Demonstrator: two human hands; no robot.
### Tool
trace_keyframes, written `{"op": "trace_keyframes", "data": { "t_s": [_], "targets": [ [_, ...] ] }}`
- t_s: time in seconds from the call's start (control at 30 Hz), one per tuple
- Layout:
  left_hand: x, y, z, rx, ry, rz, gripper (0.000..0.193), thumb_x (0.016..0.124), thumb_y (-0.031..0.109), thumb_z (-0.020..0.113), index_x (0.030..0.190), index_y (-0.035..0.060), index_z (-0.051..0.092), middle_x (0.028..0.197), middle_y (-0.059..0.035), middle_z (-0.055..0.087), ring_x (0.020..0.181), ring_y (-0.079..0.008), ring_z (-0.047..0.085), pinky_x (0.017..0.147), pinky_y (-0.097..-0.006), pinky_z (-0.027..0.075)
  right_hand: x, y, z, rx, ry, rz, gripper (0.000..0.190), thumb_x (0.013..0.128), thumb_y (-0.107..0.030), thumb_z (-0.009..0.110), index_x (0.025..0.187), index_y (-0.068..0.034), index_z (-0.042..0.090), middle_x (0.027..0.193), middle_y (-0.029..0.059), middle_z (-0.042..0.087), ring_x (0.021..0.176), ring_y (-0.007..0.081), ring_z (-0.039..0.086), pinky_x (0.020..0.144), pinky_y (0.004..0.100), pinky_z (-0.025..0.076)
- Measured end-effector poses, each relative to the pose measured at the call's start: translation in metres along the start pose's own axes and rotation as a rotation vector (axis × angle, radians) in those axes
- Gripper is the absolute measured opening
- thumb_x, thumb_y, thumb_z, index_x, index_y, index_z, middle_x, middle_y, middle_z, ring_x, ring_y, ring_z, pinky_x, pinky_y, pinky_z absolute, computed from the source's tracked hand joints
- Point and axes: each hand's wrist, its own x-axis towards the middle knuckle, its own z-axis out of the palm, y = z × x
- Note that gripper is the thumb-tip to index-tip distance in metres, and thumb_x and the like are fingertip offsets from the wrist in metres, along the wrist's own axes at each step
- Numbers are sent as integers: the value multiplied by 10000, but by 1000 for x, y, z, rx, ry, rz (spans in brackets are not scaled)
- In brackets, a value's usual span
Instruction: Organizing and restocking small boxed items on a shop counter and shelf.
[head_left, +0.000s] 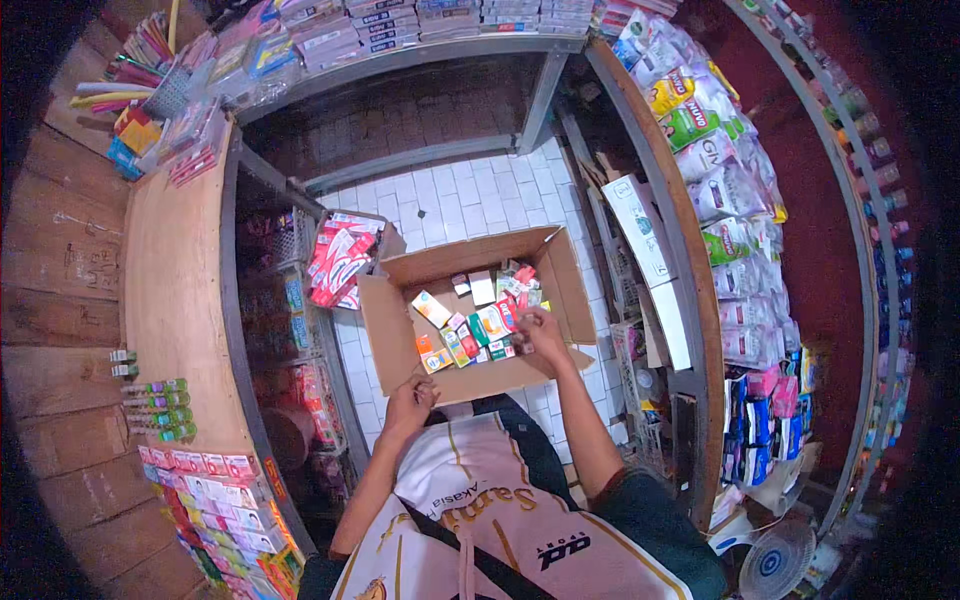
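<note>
An uncovered cardboard carton (480, 386) stands before me on the tiled floor. Small packs lie loosely inside it, among them a green-and-white box with an orange picture (487, 324), a white-and-orange box (431, 309) and a plain white box (481, 288). Over the carton's right side, my right hand (546, 336) reaches in with bent fingers beside the green-and-white box. Whether those fingers grip a pack is unclear. My left hand (409, 409) is at the near left corner of the carton, its fingers curled by the rim; any hold there is hidden.
Left of the carton, a smaller box (390, 241) holds red-and-white toothpaste-type cartons (341, 259). Wooden-topped shelving (176, 300) borders me on the left, and a wood-edged counter (694, 330) with bagged packs (727, 195) on the right. A stocked shelf (420, 45) crosses the far side.
</note>
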Motion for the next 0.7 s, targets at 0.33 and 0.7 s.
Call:
{"op": "trace_keyframes", "data": {
  "t_s": [0.33, 0.7],
  "targets": [
    [1, 23, 0, -118, 9, -293, 250, 861, 164, 683, 1027, -17, 644, 705, -42, 598, 636, -91, 531, 606, -247, 454, 111, 75, -66, -640, -25, -184, 167, 839, -164, 622, 793, -15, 681, 676, 71, 646, 575, 135, 583, 521, 301, 456],
    [28, -4, -10, -78, -90, -180, 255, 862, 185, 691, 1007, -17, 634, 710, -40, 590, 637, -95, 525, 580, -239, 442, 175, 197, -102, -779, -60, -73, 262, 871, -141, 571, 629, -39, 587, 519, 63, 541, 412, 149, 494, 381, 309, 372]
  ]
}}
